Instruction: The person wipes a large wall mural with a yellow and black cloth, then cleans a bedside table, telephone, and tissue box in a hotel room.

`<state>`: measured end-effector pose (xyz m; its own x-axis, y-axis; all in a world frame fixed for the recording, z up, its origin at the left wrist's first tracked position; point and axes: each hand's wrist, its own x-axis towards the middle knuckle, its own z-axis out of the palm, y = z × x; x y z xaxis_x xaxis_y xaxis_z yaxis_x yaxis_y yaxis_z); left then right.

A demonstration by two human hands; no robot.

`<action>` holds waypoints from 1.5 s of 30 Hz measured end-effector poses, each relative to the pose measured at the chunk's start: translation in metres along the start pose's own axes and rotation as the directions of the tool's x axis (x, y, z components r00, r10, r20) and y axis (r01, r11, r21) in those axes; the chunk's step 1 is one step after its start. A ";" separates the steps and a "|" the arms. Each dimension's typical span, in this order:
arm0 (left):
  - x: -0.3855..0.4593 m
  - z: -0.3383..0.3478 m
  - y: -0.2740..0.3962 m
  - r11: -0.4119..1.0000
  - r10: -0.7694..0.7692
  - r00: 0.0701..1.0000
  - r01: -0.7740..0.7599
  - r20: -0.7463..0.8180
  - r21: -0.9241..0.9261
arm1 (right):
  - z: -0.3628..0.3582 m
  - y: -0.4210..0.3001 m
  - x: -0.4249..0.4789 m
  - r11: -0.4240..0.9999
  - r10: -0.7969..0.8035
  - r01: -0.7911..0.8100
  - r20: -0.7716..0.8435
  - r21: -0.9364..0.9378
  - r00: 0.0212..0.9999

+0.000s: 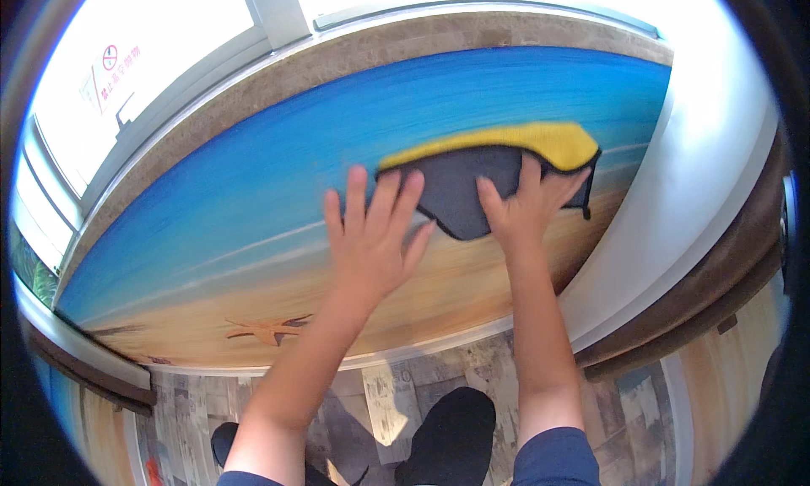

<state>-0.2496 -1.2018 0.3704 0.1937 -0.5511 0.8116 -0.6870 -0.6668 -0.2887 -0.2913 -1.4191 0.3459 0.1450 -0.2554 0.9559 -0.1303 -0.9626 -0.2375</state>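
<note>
A fabric piece with a grey face (pixel 462 188), a yellow section and black edging lies partly folded on a wide surface printed with sea and sand (pixel 253 195). My left hand (pixel 373 239), fingers spread, is over the left edge of the fabric and the printed surface beside it. Over the right part of the fabric, my right hand (pixel 528 204) has its thumb and fingers apart; some fingertips lie near the black edging below the yellow section. A black corner hangs off to the right of that hand. Whether either palm presses down cannot be told.
A stone-like sill (pixel 493 38) and bright windows run along the far side. To the right stands a white curved panel (pixel 671 188) beside a brown cushioned edge (pixel 715 296). A starfish picture (pixel 269 330) is printed near the front. My dark-shod feet stand on the patterned floor (pixel 386 404).
</note>
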 end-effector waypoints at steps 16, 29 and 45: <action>0.008 -0.007 -0.005 0.982 -0.086 0.996 0.084 -0.002 -0.167 | 0.009 -0.048 0.042 0.997 -0.068 0.073 -0.203 0.018 0.977; -0.116 0.054 0.027 0.968 0.145 0.973 -0.101 0.182 -0.230 | 0.022 -0.010 -0.168 0.970 0.224 -0.242 0.313 0.020 0.923; -0.121 0.091 0.077 0.999 -0.016 0.983 0.021 0.181 -0.029 | 0.030 0.035 -0.156 0.938 0.265 -0.312 0.266 0.153 0.927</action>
<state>-0.2621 -1.2321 0.2036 0.3282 -0.6225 0.7105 -0.7025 -0.6637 -0.2569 -0.2886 -1.4152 0.1830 0.3606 -0.5157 0.7772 -0.0178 -0.8369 -0.5471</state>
